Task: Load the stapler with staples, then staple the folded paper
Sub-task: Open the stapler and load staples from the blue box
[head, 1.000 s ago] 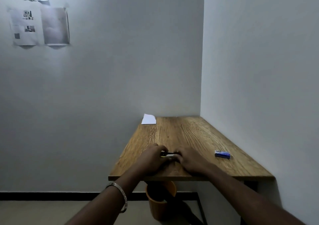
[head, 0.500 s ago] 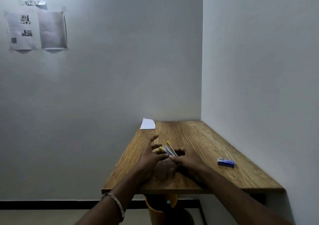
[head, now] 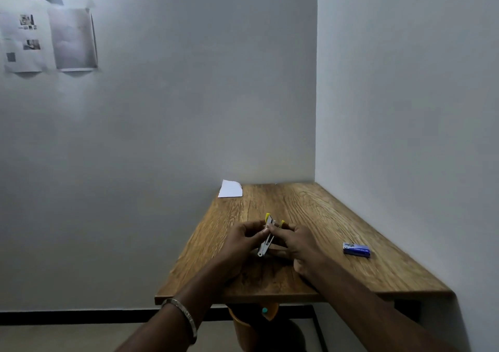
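A small stapler (head: 267, 237) with yellow tips and a metal body is lifted just above the middle of the wooden table (head: 324, 216), its two arms spread apart and pointing away from me. My left hand (head: 241, 239) grips it from the left. My right hand (head: 298, 243) grips it from the right, fingertips on the metal part. A small blue staple box (head: 356, 249) lies on the table to the right of my hands. The folded white paper (head: 230, 189) rests at the table's far left corner.
White walls close the table in at the back and on the right. An orange bucket (head: 251, 324) stands under the table's front edge. Printed sheets (head: 48, 38) hang on the wall at upper left.
One second ago both hands pressed the stapler flat on the table. They have since lifted it and swung its arms apart; my left fingers, spread half a second ago, have closed on it.
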Available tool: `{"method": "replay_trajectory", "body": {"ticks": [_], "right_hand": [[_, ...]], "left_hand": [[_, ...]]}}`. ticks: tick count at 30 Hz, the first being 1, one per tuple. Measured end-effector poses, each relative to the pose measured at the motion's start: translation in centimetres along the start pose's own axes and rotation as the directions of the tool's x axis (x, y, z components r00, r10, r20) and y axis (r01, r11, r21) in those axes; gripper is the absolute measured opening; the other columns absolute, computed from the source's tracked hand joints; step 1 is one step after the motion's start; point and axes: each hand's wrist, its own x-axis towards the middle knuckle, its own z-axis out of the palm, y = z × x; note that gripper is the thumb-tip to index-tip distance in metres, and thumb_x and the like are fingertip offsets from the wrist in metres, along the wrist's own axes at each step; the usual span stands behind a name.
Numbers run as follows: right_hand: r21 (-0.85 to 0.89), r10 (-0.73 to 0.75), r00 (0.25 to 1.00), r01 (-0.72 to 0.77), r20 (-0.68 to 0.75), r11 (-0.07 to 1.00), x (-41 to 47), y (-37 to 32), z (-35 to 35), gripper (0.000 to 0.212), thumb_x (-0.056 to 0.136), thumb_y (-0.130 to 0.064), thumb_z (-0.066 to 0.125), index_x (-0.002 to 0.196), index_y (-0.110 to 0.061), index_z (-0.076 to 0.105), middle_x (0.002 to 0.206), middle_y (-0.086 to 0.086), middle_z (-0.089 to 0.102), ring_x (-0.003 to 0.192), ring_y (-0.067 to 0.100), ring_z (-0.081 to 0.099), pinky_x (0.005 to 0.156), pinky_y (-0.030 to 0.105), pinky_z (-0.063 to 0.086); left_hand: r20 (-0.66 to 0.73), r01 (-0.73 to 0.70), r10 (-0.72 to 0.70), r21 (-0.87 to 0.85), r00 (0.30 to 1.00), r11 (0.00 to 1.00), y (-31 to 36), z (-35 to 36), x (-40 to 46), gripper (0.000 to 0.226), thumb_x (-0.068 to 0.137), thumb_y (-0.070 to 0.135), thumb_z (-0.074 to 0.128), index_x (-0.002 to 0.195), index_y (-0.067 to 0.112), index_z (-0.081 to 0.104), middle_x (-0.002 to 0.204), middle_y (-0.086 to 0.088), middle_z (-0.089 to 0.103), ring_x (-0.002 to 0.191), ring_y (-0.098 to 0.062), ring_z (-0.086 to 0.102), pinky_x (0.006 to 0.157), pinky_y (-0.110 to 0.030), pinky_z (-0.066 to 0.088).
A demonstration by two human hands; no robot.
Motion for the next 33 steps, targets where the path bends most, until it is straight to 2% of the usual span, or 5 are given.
{"method": "replay_trajectory", "body": {"ticks": [8, 12, 21, 27, 33], "right_hand": [[0.003, -0.064, 0.997, 0.064, -0.032, 0.998, 0.34, 0.56, -0.20, 0.023, 0.080, -0.014, 0.080, 0.098, 0.000, 0.074, 0.094, 0.015, 0.077, 0.087, 0.025, 0.076, 0.071, 0.041, 0.064], [-0.012, -0.100, 0.994, 0.099, -0.041, 0.995, 0.00, 0.35, 0.22, 0.015, 0.083, -0.011, 0.077, 0.094, -0.001, 0.075, 0.086, 0.013, 0.077, 0.075, 0.018, 0.076, 0.058, 0.030, 0.061], [-0.035, -0.137, 0.989, 0.135, -0.062, 0.990, 0.01, 0.62, 0.43, 0.014, 0.085, -0.012, 0.075, 0.096, -0.003, 0.075, 0.092, 0.013, 0.077, 0.083, 0.021, 0.076, 0.070, 0.039, 0.064], [0.064, -0.104, 0.989, 0.111, -0.101, 0.992, -0.02, 0.38, 0.24, 0.020, 0.086, -0.010, 0.074, 0.100, 0.004, 0.070, 0.094, 0.019, 0.075, 0.085, 0.028, 0.076, 0.070, 0.035, 0.064], [0.149, -0.051, 0.993, 0.066, -0.104, 0.987, 0.21, 0.06, -0.46, 0.019, 0.088, -0.006, 0.071, 0.106, -0.002, 0.065, 0.101, 0.019, 0.071, 0.089, 0.029, 0.073, 0.073, 0.039, 0.063]], "left_hand": [[-0.051, 0.021, -0.020, 0.013, 0.999, 1.000, 0.04, 0.21, -0.02, 0.021, 0.097, 0.015, 0.056, 0.106, 0.007, 0.073, 0.101, -0.009, 0.076, 0.092, -0.022, 0.073, 0.072, -0.027, 0.058], [-0.067, 0.040, -0.041, -0.014, 0.997, 0.999, 0.12, 0.29, -0.02, 0.022, 0.096, 0.016, 0.057, 0.107, 0.004, 0.072, 0.100, -0.011, 0.076, 0.087, -0.019, 0.073, 0.068, -0.025, 0.057], [-0.074, 0.060, -0.062, -0.031, 0.995, 0.998, 0.08, 0.40, 0.05, 0.021, 0.098, 0.018, 0.055, 0.103, 0.008, 0.073, 0.097, -0.008, 0.076, 0.087, -0.017, 0.072, 0.071, -0.027, 0.057], [-0.246, 0.088, -0.127, -0.165, 0.961, 0.982, 0.16, 0.25, 0.43, 0.017, 0.098, 0.014, 0.055, 0.105, 0.005, 0.066, 0.092, -0.008, 0.065, 0.083, -0.016, 0.063, 0.066, -0.028, 0.052], [-0.278, 0.098, -0.180, -0.284, 0.944, 0.954, -0.10, -0.42, 0.69, 0.027, 0.093, 0.009, 0.061, 0.119, 0.008, 0.055, 0.109, -0.015, 0.066, 0.094, -0.026, 0.067, 0.072, -0.036, 0.058]]}}
